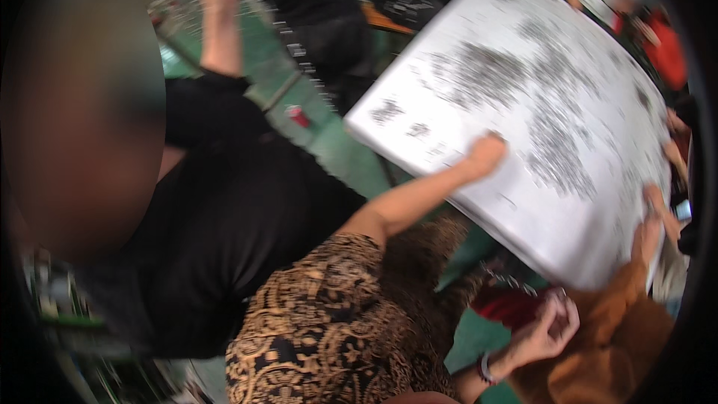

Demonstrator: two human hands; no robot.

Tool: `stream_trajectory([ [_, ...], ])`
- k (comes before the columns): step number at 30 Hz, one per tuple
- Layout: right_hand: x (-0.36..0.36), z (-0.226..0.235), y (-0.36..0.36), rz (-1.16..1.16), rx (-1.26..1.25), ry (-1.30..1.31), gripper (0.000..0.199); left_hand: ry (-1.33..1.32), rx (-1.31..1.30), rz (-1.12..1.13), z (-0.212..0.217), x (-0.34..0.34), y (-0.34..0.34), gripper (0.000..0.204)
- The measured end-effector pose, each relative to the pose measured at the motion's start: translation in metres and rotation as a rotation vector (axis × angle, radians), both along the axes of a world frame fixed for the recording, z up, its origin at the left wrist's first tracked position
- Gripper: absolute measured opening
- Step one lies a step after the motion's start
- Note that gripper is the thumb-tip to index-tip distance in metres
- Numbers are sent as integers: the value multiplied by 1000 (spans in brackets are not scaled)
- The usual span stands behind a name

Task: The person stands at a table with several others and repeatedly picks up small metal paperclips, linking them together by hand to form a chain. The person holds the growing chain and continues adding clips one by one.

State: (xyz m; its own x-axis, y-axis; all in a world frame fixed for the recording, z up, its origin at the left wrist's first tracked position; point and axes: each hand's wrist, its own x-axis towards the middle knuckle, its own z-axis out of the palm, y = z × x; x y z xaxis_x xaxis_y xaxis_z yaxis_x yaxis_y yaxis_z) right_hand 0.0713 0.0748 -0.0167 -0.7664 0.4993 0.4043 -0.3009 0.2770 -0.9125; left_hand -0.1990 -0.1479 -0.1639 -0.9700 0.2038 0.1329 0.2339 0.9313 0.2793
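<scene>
My left hand [486,153] is closed, resting on a large white table-like surface [516,221] that fills the upper right. Blur hides whatever its fingers hold, if anything. Clusters of small dark marks or pieces [486,71] cover much of the white surface; the smear leaves their kind unclear. My right hand [550,323], with a band at its wrist, is held low, apart from the surface's near edge. Its fingers curl toward the thumb, and I cannot make out anything between them. My patterned black-and-tan shirt [307,322] shows below.
A person in black [247,232] stands close at my left. An orange-brown sleeve [613,337] crosses at the lower right, and other hands [651,224] touch the surface's right edge. More people stand behind it. A small red object [298,115] lies on the green floor [336,146].
</scene>
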Motion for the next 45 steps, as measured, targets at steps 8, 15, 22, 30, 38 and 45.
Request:
stream_trajectory([
  [8, 4, 8, -15, 51, -80, 123, 22, -169, 1175, -288, 128, 107, 20, 13],
  [15, -4, -28, 3, 96, -50, -32, 26, -312, 1345, -783, 193, 202, 42, 20],
  [22, 6, -31, -23, -112, -92, 51, 23, -46, 1156, -842, 193, 209, 56, 15],
  [30, 2, 11, -46, -153, -159, 256, 27, 146, 1140, -885, 192, 219, 57, 13],
  [38, 24, -5, -41, -85, 23, 208, 21, 217, 1168, -668, 183, 225, 64, 11],
  [45, 24, -13, -18, -28, -233, 187, 37, 117, 1198, -706, 180, 225, 64, 11],
])
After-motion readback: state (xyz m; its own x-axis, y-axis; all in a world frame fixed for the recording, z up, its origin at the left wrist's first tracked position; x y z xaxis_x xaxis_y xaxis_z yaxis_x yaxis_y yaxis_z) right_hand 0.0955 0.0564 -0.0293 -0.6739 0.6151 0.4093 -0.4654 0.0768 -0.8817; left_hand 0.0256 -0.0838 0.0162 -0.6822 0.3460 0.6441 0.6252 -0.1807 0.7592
